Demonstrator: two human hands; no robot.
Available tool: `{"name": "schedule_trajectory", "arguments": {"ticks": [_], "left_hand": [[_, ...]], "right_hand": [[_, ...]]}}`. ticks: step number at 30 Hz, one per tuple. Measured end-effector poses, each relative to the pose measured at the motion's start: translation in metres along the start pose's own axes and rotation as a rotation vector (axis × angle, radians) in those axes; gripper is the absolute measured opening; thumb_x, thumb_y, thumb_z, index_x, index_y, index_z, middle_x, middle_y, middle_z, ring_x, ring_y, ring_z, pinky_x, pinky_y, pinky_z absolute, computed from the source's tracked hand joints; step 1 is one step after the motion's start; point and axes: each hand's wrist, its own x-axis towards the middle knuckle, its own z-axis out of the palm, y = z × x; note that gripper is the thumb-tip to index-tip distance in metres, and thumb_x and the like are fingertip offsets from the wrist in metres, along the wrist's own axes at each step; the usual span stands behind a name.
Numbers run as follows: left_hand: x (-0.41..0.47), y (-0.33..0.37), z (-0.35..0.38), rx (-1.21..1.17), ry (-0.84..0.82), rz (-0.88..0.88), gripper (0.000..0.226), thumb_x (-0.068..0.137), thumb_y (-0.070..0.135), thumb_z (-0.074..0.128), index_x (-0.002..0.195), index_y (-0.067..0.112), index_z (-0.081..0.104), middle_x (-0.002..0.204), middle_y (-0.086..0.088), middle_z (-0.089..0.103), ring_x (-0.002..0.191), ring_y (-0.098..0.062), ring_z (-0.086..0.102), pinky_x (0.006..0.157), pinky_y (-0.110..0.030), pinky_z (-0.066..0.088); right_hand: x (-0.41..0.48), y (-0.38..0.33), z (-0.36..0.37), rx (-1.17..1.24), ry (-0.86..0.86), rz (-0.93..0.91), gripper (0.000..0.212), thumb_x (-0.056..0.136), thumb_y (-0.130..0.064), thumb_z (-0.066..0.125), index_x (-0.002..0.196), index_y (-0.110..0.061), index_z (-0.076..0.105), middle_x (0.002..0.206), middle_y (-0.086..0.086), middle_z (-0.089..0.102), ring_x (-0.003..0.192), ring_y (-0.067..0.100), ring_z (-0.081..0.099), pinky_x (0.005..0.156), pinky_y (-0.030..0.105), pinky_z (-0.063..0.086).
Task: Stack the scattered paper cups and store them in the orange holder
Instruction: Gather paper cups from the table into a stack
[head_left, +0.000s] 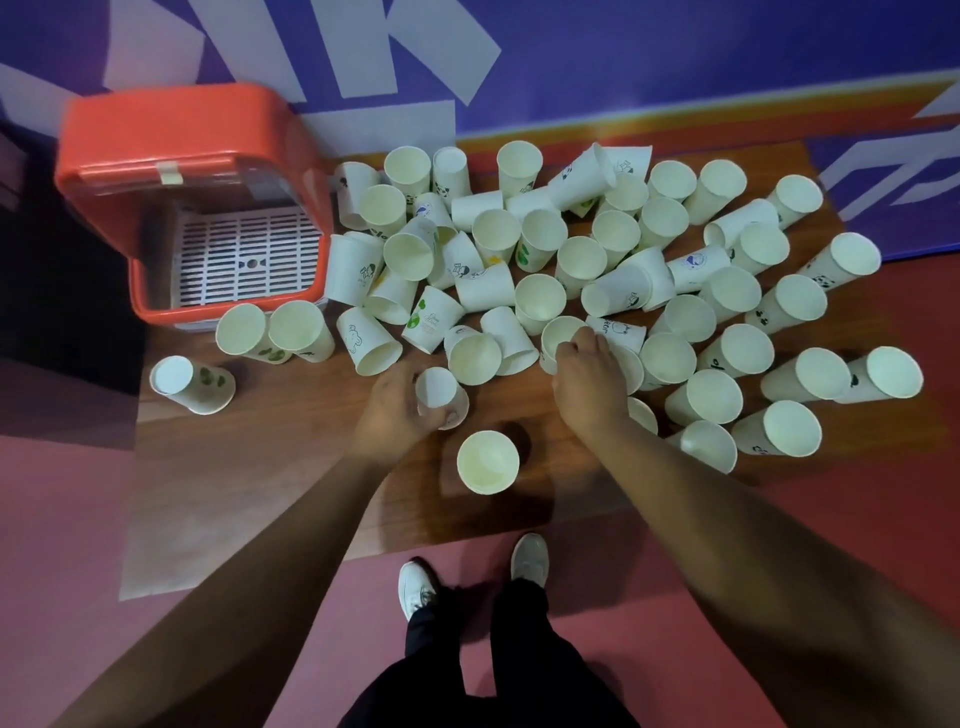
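Note:
Several white paper cups (540, 249) lie scattered across a low wooden table (291, 467), some upright, some upside down, some on their sides. My left hand (389, 410) is closed around an upside-down cup (439, 395) near the table's front. My right hand (589, 384) grips the rim of an upright cup (561, 332) in the pile. One upright cup (487, 461) stands alone between my hands, close to the front edge. The orange holder (197, 197) sits at the table's far left, lid raised, with a white slotted tray inside.
A single upside-down cup (192, 382) stands apart at the left edge, below the holder. A purple banner wall (675, 62) rises behind the table. My feet (472, 577) stand on red floor just in front of the table.

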Motion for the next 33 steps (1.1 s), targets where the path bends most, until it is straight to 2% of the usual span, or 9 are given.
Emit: {"name": "schedule_trajectory", "arguments": {"ticks": [4,10,12,14,17,22,24,27,33], "left_hand": [[-0.022,-0.002,-0.016,-0.165,0.038,-0.072,0.047,0.081,0.023,0.085,0.119,0.022,0.058,0.115,0.006,0.063,0.099,-0.012,0.062,0.082,-0.035,0.057],[-0.037,-0.004,-0.027,-0.339,0.126,-0.145,0.034,0.089,0.023,0.079,0.115,0.03,0.057,0.108,0.014,0.065,0.095,-0.005,0.063,0.076,-0.022,0.052],[-0.04,-0.005,-0.03,-0.385,0.154,-0.151,0.032,0.092,0.019,0.075,0.119,0.024,0.058,0.106,0.013,0.065,0.095,-0.003,0.063,0.072,-0.014,0.048],[-0.042,-0.006,-0.035,-0.469,0.181,-0.176,0.032,0.095,0.018,0.071,0.123,0.026,0.058,0.107,0.014,0.065,0.097,-0.003,0.064,0.071,-0.01,0.05],[-0.04,-0.006,-0.042,-0.605,0.209,-0.228,0.021,0.097,0.022,0.067,0.117,0.026,0.063,0.103,0.01,0.068,0.104,-0.016,0.068,0.081,-0.025,0.055],[-0.039,-0.005,-0.053,-0.811,0.193,-0.323,0.017,0.096,0.025,0.066,0.107,0.014,0.06,0.12,-0.019,0.066,0.11,-0.032,0.068,0.09,-0.044,0.059],[-0.042,-0.004,-0.056,-0.871,0.188,-0.335,0.009,0.098,0.016,0.064,0.102,0.013,0.056,0.115,-0.017,0.064,0.103,-0.026,0.068,0.089,-0.042,0.058],[-0.05,-0.005,-0.058,-0.963,0.167,-0.351,0.009,0.101,0.008,0.057,0.097,0.014,0.053,0.106,-0.011,0.062,0.104,-0.027,0.062,0.087,-0.042,0.052],[-0.064,-0.009,-0.056,-1.125,0.014,-0.344,0.006,0.098,0.014,0.061,0.098,0.012,0.056,0.112,-0.016,0.068,0.106,-0.029,0.063,0.081,-0.035,0.051]], "right_hand": [[0.007,0.002,0.001,0.008,0.023,0.006,0.018,0.089,-0.006,0.058,0.105,-0.003,0.067,0.118,0.017,0.056,0.106,0.032,0.052,0.09,0.038,0.044],[-0.002,-0.005,-0.023,0.263,0.159,-0.012,0.009,0.084,-0.012,0.069,0.089,-0.004,0.07,0.106,0.011,0.057,0.101,0.029,0.052,0.087,0.04,0.05],[-0.017,-0.007,-0.035,0.394,0.233,-0.012,0.008,0.077,-0.014,0.076,0.08,-0.009,0.071,0.11,0.009,0.057,0.106,0.029,0.051,0.091,0.042,0.048],[-0.034,-0.012,-0.047,0.543,0.273,-0.014,0.011,0.073,-0.015,0.079,0.076,-0.014,0.069,0.124,0.008,0.053,0.118,0.025,0.047,0.098,0.031,0.041],[-0.06,-0.026,-0.07,0.827,0.063,0.043,0.016,0.078,-0.013,0.077,0.076,-0.02,0.063,0.139,-0.006,0.038,0.126,0.004,0.036,0.095,0.01,0.029],[-0.093,-0.055,-0.079,0.828,-0.092,-0.041,0.023,0.079,-0.019,0.076,0.071,-0.028,0.056,0.142,-0.011,0.043,0.133,0.007,0.038,0.104,0.026,0.031],[-0.1,-0.062,-0.071,0.752,-0.086,-0.056,0.018,0.078,-0.024,0.078,0.083,-0.026,0.061,0.137,-0.01,0.047,0.13,0.012,0.041,0.101,0.026,0.033],[-0.109,-0.069,-0.058,0.653,-0.072,-0.07,0.046,0.075,-0.028,0.08,0.115,-0.026,0.059,0.129,-0.009,0.048,0.122,0.014,0.044,0.102,0.032,0.039],[-0.119,-0.077,-0.031,0.521,-0.238,-0.017,0.082,0.079,-0.035,0.078,0.148,-0.026,0.034,0.15,-0.003,0.041,0.139,0.019,0.036,0.114,0.037,0.03]]}}
